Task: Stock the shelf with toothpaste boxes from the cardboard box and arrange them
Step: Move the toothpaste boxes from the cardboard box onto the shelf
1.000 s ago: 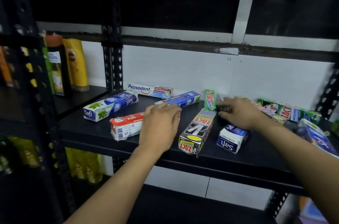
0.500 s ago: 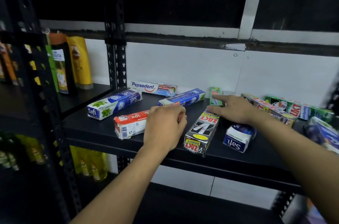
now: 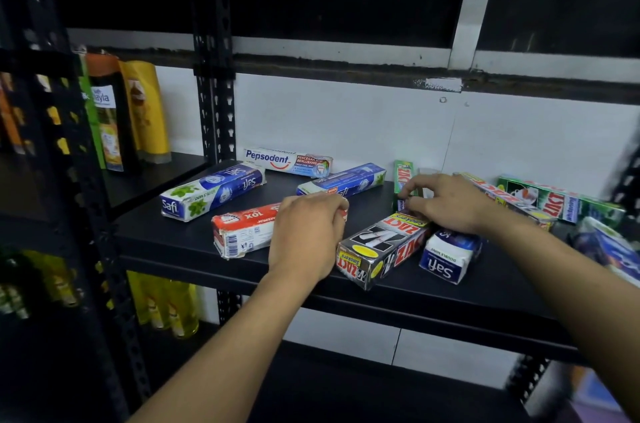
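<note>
1. Shelf (image 3: pixel 173 235): black metal board with a white wall behind. Toothpaste boxes lie scattered on it at mixed angles, not in rows.
2. Left hand (image 3: pixel 306 235): palm down, fingers curled over the right end of the red box (image 3: pixel 242 232) and gripping it. The box lies flat near the front edge, running out to the hand's 9 o'clock.
3. Right hand (image 3: pixel 446 203): forefinger and thumb are bent into a pinch on a small dark item (image 3: pixel 401 205) at the hand's 9 o'clock. What the item is cannot be read.
4. Green ZACT box (image 3: pixel 403 175): upright against the wall, at 12 o'clock from the dark item. The forefinger tip is at its lower edge; contact cannot be told.
5. Black ZACT Smokers box (image 3: pixel 381 249): flat and slanted between the two hands, its near end close to the shelf's front edge.
6. White-ended Safi box (image 3: pixel 446 256): under the right wrist at the hand's 6 o'clock, end face toward the camera.
7. From 10 to 1 o'clock of the left hand, all flat: mint Safi box (image 3: pixel 211 194), Pepsodent box (image 3: pixel 287 161) along the wall, blue Safi box (image 3: pixel 341 180).
8. At 3 o'clock of the right hand: long ZACT box (image 3: pixel 498 194) and ZACT Whitening box (image 3: pixel 561 203) near the wall. A blurred blue box (image 3: pixel 609 249) sits at the far right.
9. Neighbouring bay, 9 o'clock side: shampoo bottles (image 3: pixel 145 111) standing upright, with yellow bottles (image 3: pixel 166 305) on the level below.
</note>
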Demonstrator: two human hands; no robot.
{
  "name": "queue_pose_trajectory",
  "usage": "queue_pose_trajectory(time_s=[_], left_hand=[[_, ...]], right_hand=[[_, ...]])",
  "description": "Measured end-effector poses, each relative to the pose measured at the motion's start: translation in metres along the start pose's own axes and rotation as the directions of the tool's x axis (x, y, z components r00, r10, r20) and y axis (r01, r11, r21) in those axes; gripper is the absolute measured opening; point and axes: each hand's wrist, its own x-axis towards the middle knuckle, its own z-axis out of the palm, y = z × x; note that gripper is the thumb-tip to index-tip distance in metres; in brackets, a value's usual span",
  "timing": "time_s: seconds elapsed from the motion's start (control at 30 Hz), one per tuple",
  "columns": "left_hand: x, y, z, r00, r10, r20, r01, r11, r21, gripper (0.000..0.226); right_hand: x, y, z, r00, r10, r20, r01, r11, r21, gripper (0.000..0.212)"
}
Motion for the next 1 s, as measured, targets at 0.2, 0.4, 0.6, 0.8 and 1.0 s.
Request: queue_pose_trajectory(time_s=[0.2, 0.4, 0.6, 0.8, 1.0], left_hand=[[-0.002, -0.003, 0.003, 0.998, -0.052, -0.045, 0.05, 0.998, -0.045, 0.023], [-0.001, -0.003, 0.002, 0.998, -0.052, -0.047, 0.049, 0.997, -0.064, 0.025], [0.001, 0.0, -0.008, 0.999, -0.038, 0.003, 0.038, 0.996, -0.077, 0.024], [-0.012, 0.022, -0.038, 0.996, 0.065, -0.058, -0.067, 0.998, -0.023, 0.027], [-0.06, 0.038, -0.07, 0.975, 0.219, -0.028, -0.214, 0.969, 0.121, 0.038]], right_hand=[[0.005, -0.006, 0.009, 0.998, -0.008, 0.068, 0.003, 0.998, 0.069, 0.027], [-0.005, -0.017, 0.007, 0.989, -0.037, 0.143, 0.032, 0.999, 0.04, 0.043], [-0.045, -0.023, -0.001, 0.994, -0.063, 0.085, 0.068, 0.996, -0.061, 0.057], [-0.1, -0.031, -0.006, 0.981, -0.184, -0.064, 0.178, 0.98, -0.087, 0.056], [-0.155, -0.042, 0.014, 0.937, -0.292, -0.193, 0.265, 0.952, -0.152, 0.057]])
